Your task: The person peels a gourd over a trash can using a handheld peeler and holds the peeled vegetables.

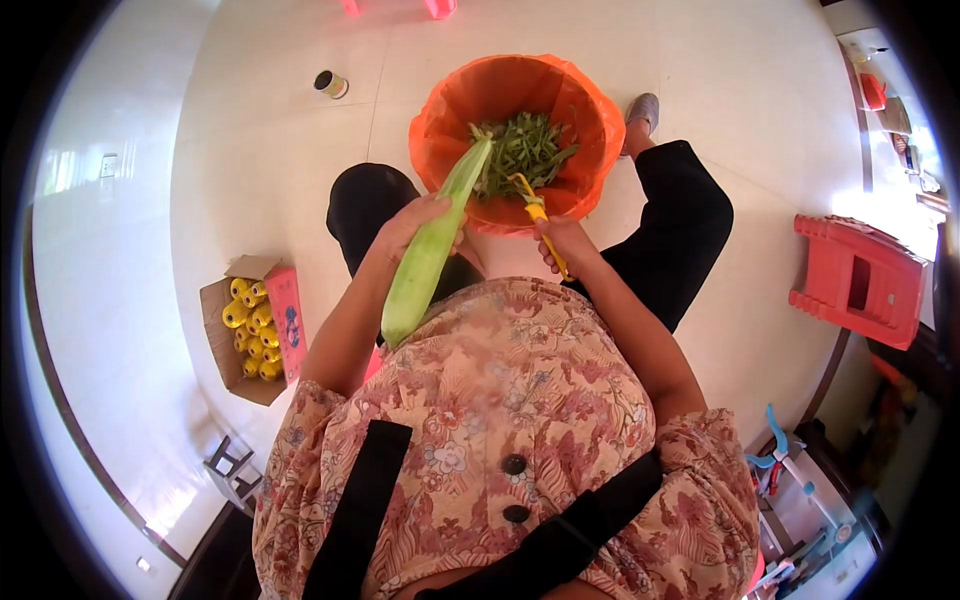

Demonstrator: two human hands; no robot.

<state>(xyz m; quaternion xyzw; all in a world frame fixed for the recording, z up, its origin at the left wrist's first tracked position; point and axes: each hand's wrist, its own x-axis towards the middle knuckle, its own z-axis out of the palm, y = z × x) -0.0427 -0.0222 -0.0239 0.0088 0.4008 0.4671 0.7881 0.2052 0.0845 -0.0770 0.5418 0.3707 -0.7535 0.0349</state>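
My left hand (pixel 412 226) is wrapped round a long pale green gourd (pixel 432 255), whose surface looks peeled. It slants, with its narrow stem end over the bin and its thick end near my shirt. In my right hand (pixel 568 246) is a yellow peeler (pixel 537 208), its head pointing up over the bin's near rim, apart from the gourd. Between my knees stands an orange bin (pixel 440 130) lined with an orange bag. Dark green peelings (pixel 525 150) lie heaped inside it.
A cardboard box (pixel 217 325) of yellow-wrapped items is on the floor at left. Beyond the bin lies a small dark-topped can (pixel 331 84). Red plastic stools (pixel 860 275) are at right, with a blue-and-white wheeled thing (pixel 820 500) below them.
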